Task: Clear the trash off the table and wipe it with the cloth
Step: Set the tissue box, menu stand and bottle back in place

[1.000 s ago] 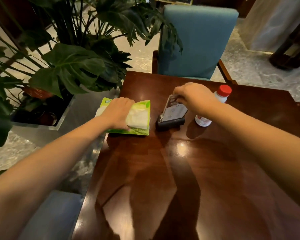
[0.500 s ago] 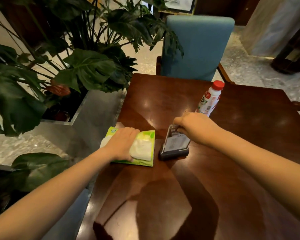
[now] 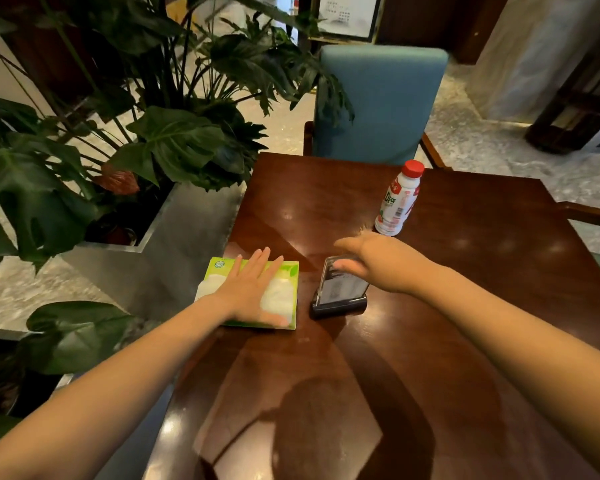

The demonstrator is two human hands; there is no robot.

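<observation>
The left hand [image 3: 253, 289] lies spread flat on the tissue pack [image 3: 280, 293], just left of the sign stand [image 3: 340, 293]. The right hand [image 3: 383, 265], fingers almost straight, touches the top of the stand.

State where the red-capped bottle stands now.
Head view: the red-capped bottle stands upright on the table, far side, just beyond the right hand, near the blue chair.

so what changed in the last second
The pack and stand were slid toward the person, away from the bottle. The left hand went from curled to flat on the pack; the right hand loosened its grip on the stand's top. Bottle stayed put.
</observation>
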